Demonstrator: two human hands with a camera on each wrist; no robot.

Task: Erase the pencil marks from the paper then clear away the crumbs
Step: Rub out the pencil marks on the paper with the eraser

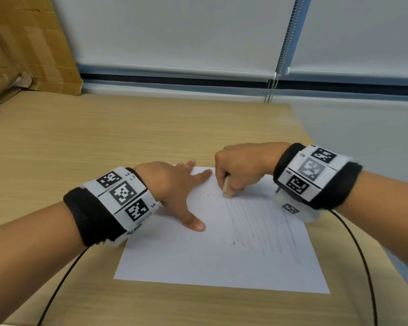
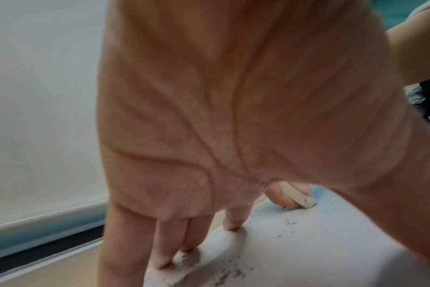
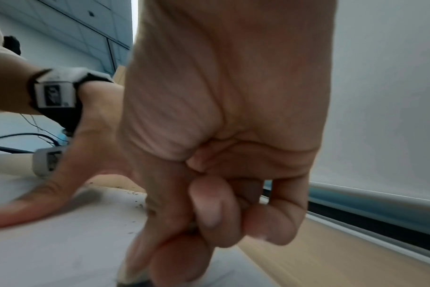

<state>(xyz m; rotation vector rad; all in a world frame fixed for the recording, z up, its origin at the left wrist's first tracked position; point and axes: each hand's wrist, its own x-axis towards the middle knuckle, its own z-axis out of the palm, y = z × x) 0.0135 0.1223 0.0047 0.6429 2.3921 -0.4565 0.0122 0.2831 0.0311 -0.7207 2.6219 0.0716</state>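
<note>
At the far end of the grey pencil strokes [image 1: 264, 227], the right hand [image 1: 240, 165] is pinching a white eraser [image 1: 227, 188]; the strokes are running toward the person, while the left hand [image 1: 172, 184] is lying spread on the white paper sheet [image 1: 198, 262].

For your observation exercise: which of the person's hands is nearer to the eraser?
Right. The right hand grips the eraser, pressing it onto the paper. The left hand lies flat on the paper, beside it and apart.

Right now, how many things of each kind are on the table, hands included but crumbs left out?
Hands: 2, left hand and right hand
Paper: 1
Eraser: 1
Cardboard: 1
Total: 5
</note>
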